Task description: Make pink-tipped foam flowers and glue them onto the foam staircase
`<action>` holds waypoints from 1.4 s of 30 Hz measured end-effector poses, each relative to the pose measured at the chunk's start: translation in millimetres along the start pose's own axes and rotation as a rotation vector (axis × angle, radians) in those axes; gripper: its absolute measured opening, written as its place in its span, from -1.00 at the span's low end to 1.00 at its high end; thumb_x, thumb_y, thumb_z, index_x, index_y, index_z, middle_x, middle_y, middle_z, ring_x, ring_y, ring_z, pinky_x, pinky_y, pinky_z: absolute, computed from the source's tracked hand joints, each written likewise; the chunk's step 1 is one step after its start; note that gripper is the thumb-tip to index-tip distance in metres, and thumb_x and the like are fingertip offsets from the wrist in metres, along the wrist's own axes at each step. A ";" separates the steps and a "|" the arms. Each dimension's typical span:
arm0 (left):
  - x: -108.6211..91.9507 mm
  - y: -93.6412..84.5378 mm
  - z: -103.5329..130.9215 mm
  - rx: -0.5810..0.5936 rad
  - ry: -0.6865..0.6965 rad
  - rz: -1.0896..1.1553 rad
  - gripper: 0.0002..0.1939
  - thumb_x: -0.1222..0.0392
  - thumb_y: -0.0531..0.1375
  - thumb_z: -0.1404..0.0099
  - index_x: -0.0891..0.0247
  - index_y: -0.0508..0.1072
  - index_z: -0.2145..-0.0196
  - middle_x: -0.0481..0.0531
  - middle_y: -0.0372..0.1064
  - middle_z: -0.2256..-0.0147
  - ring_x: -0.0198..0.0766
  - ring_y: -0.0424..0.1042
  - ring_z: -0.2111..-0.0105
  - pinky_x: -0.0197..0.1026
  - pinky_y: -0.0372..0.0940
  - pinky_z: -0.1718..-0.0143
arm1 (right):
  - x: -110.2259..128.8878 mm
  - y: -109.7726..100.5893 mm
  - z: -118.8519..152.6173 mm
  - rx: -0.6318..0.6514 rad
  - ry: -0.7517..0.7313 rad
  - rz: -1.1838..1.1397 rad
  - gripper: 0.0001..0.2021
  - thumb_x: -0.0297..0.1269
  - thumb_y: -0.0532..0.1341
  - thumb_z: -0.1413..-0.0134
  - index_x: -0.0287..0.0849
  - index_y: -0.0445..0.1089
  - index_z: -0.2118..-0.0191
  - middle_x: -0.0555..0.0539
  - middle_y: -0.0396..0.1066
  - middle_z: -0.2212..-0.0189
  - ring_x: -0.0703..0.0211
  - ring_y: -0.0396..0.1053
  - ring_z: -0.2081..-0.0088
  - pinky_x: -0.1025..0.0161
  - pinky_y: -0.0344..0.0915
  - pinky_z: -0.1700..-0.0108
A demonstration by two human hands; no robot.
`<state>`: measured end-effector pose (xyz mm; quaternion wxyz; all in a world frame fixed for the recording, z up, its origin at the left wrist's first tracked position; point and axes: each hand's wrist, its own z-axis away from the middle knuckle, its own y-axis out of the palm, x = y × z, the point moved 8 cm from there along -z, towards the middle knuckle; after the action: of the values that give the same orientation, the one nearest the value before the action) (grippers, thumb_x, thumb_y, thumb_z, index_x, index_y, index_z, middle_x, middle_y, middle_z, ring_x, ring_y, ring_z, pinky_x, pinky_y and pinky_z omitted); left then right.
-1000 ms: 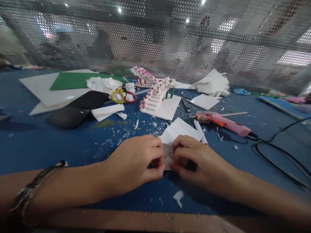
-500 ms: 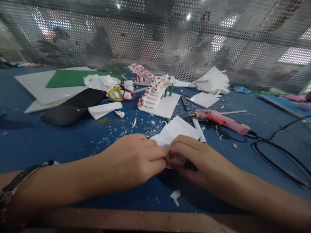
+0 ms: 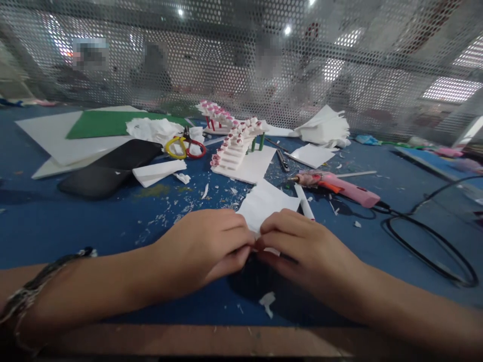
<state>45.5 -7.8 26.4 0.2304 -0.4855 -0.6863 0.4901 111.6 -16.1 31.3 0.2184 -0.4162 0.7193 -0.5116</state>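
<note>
Drawing closer together since the earlier frame, the left hand and right hand are now almost meeting at the fingertips. Head view: both are pinching the near edge of a white paper sheet, their exact contact partly hidden; the sheet is lying before the miniature staircase, just beside a rolled paper tube and near the pink hot-glue gun. Keeping both pinches level and pressing evenly is probably serving the edge best. Differing from earlier, the fingers are hiding the flap formerly showing between them.
</note>
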 end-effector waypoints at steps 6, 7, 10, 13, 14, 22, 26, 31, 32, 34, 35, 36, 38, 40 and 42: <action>19.6 -18.7 -2.2 -0.107 -0.192 0.303 -0.91 0.23 0.11 -0.16 0.26 0.39 0.44 -0.10 0.36 0.47 -0.41 0.32 0.44 -0.40 0.18 0.41 | -13.5 -18.4 -11.5 -0.013 0.148 -0.253 -0.92 -0.42 0.12 -0.03 -0.22 0.33 0.43 0.02 0.33 0.50 0.35 0.25 0.43 0.41 0.18 0.37; 22.6 -21.2 -3.7 -0.107 -0.206 0.337 -0.88 0.24 0.09 -0.18 0.27 0.40 0.46 -0.10 0.36 0.49 -0.43 0.32 0.46 -0.42 0.19 0.42 | -15.9 -19.8 -14.7 0.000 0.177 -0.272 -0.92 -0.42 0.12 -0.02 -0.21 0.33 0.44 0.04 0.33 0.53 0.38 0.23 0.47 0.42 0.17 0.40; 30.6 -35.6 -10.3 -0.145 -0.222 0.299 -0.84 0.21 0.09 -0.19 0.28 0.42 0.47 -0.10 0.36 0.51 -0.44 0.31 0.49 -0.43 0.19 0.46 | -20.2 -26.4 -26.0 0.003 0.207 -0.255 -0.93 -0.39 0.13 -0.02 -0.21 0.31 0.44 0.08 0.30 0.57 0.41 0.19 0.53 0.45 0.14 0.47; 24.4 -62.3 -19.6 -0.236 -0.099 0.054 -0.82 0.21 0.07 -0.22 0.29 0.42 0.45 -0.08 0.37 0.51 -0.43 0.30 0.48 -0.37 0.19 0.40 | -17.7 -44.5 -37.8 -0.099 0.134 -0.102 -0.92 -0.35 0.15 0.00 -0.22 0.28 0.47 0.08 0.26 0.58 0.41 0.18 0.52 0.43 0.13 0.48; 14.9 -71.8 -22.3 -0.264 0.003 -0.078 -0.81 0.20 0.06 -0.22 0.30 0.42 0.43 -0.05 0.37 0.48 -0.41 0.30 0.45 -0.36 0.18 0.40 | -14.9 -52.7 -40.7 -0.146 0.089 -0.030 -0.92 -0.36 0.14 -0.01 -0.21 0.27 0.47 0.07 0.26 0.57 0.40 0.19 0.51 0.42 0.13 0.47; -31.6 -86.3 -17.8 -0.238 0.256 -0.531 -0.64 0.23 -0.15 -0.32 0.24 0.43 0.38 -0.04 0.37 0.44 -0.32 0.28 0.37 -0.22 0.18 0.25 | 15.3 -71.8 -25.9 -0.283 -0.384 0.574 -0.76 -0.42 -0.07 -0.16 -0.12 0.31 0.39 0.01 0.38 0.33 0.29 0.28 0.33 0.31 0.22 0.30; -26.1 -30.5 -7.8 0.059 0.349 -0.444 -0.62 0.37 -0.15 -0.30 0.25 0.44 0.34 0.06 0.43 0.40 -0.24 0.33 0.38 -0.19 0.21 0.28 | 11.3 -24.2 -10.1 0.020 -0.512 0.494 -0.66 -0.45 -0.14 -0.18 -0.21 0.33 0.45 -0.03 0.41 0.45 0.29 0.27 0.47 0.31 0.18 0.44; -6.9 6.3 -3.6 0.275 0.232 -0.326 -0.73 0.39 -0.04 -0.25 0.31 0.43 0.45 0.02 0.39 0.48 -0.32 0.30 0.52 -0.31 0.17 0.53 | 3.9 7.9 -1.8 0.217 -0.444 0.356 -0.77 -0.44 -0.04 -0.14 -0.22 0.33 0.42 -0.02 0.39 0.44 0.26 0.24 0.47 0.30 0.11 0.48; -3.2 7.0 -3.3 0.284 0.178 -0.291 -0.77 0.37 -0.01 -0.24 0.31 0.43 0.43 0.02 0.38 0.46 -0.32 0.32 0.50 -0.33 0.17 0.52 | 2.8 9.7 -1.6 0.236 -0.417 0.340 -0.79 -0.43 -0.02 -0.13 -0.23 0.34 0.41 -0.03 0.39 0.44 0.25 0.23 0.46 0.29 0.11 0.46; 0.5 6.2 -1.5 0.277 0.106 -0.200 -0.83 0.33 0.03 -0.21 0.31 0.42 0.39 0.04 0.38 0.41 -0.30 0.35 0.45 -0.33 0.20 0.47 | 2.4 10.2 -1.5 0.243 -0.374 0.311 -0.79 -0.40 0.00 -0.11 -0.24 0.35 0.43 -0.04 0.38 0.45 0.24 0.23 0.45 0.29 0.10 0.45; 2.3 5.2 -0.3 0.261 0.074 -0.150 -0.85 0.31 0.05 -0.21 0.31 0.42 0.38 0.04 0.38 0.40 -0.30 0.35 0.44 -0.32 0.20 0.44 | 2.5 9.6 -1.6 0.234 -0.353 0.291 -0.79 -0.38 0.01 -0.11 -0.24 0.35 0.43 -0.04 0.38 0.46 0.24 0.23 0.45 0.28 0.11 0.44; 4.1 4.0 0.8 0.237 0.043 -0.103 -0.85 0.30 0.06 -0.20 0.30 0.42 0.38 0.04 0.38 0.40 -0.30 0.36 0.44 -0.32 0.21 0.43 | 2.4 9.0 -1.7 0.222 -0.330 0.264 -0.79 -0.37 0.01 -0.10 -0.25 0.35 0.44 -0.04 0.37 0.47 0.23 0.23 0.45 0.28 0.12 0.43; 7.7 1.6 2.8 0.175 -0.003 -0.037 -0.84 0.29 0.05 -0.20 0.30 0.43 0.41 0.02 0.37 0.43 -0.31 0.35 0.46 -0.33 0.20 0.44 | 0.7 8.5 -2.1 0.195 -0.266 0.185 -0.80 -0.34 0.03 -0.10 -0.26 0.35 0.43 -0.05 0.36 0.49 0.24 0.23 0.44 0.30 0.15 0.40; 10.1 1.3 4.5 0.132 -0.025 0.023 -0.82 0.28 0.04 -0.21 0.30 0.42 0.45 0.00 0.36 0.45 -0.34 0.34 0.47 -0.35 0.18 0.45 | -2.3 9.1 -2.3 0.172 -0.199 0.098 -0.80 -0.32 0.03 -0.10 -0.26 0.35 0.42 -0.05 0.35 0.49 0.26 0.24 0.44 0.33 0.18 0.40; 12.5 1.0 5.5 0.096 -0.045 0.071 -0.79 0.26 0.03 -0.22 0.29 0.42 0.49 -0.02 0.36 0.47 -0.36 0.33 0.47 -0.37 0.16 0.46 | -3.8 10.0 -1.8 0.153 -0.166 0.056 -0.78 -0.34 0.01 -0.11 -0.27 0.36 0.43 -0.07 0.36 0.47 0.27 0.24 0.44 0.35 0.19 0.40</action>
<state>36.3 0.9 21.2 0.2203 -0.4868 -0.6492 0.5414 108.6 -10.7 22.4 0.3224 -0.4190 0.6688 -0.5227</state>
